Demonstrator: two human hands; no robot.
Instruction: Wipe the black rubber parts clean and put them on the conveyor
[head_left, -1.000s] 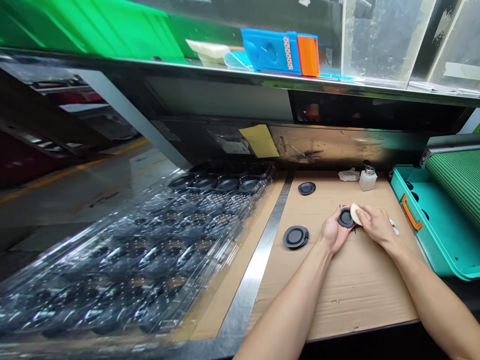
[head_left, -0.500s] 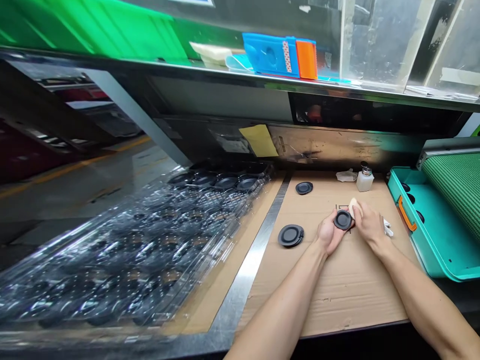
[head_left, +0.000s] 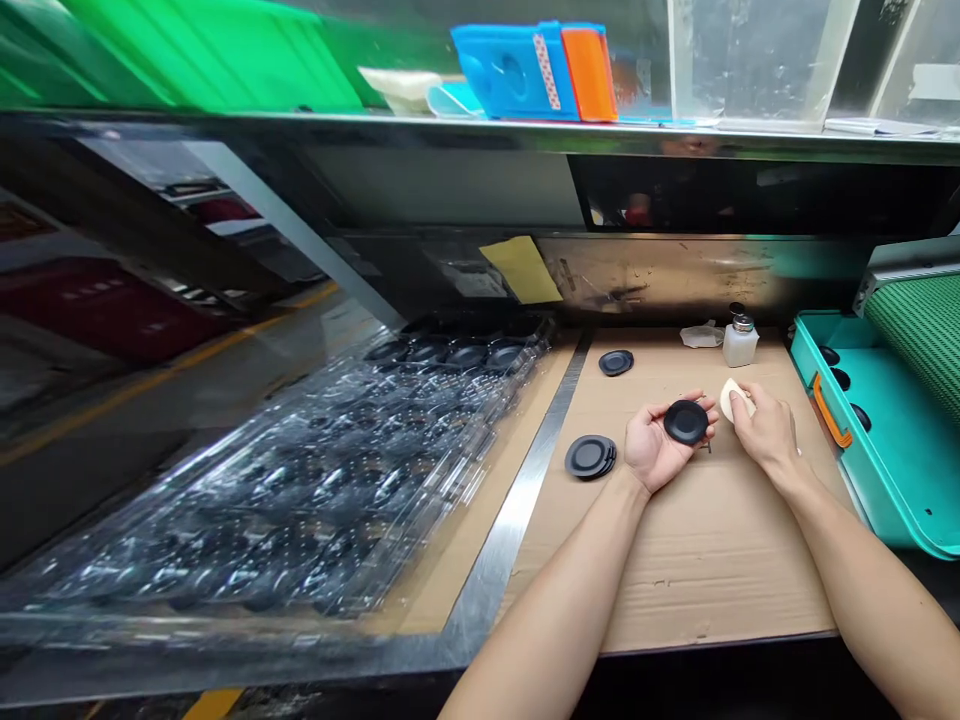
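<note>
My left hand is palm up over the cardboard, with a round black plastic disc held on its fingers. The disc's plain, dark face is turned upward. To its right, my right hand pinches a small cream wiping pad, a short way apart from the disc. Left of my left hand lies a small stack of similar black discs. Farther back another black disc piece rests on the cardboard sheet.
Clear plastic trays with round pockets cover the left side. At the back stand a white bottle and a crumpled white scrap. A teal bin holding several black discs sits right, beside a green conveyor belt.
The disc in my left hand now shows a plain face instead of its ringed one. My right hand with the pad has drawn away from it to the right.
</note>
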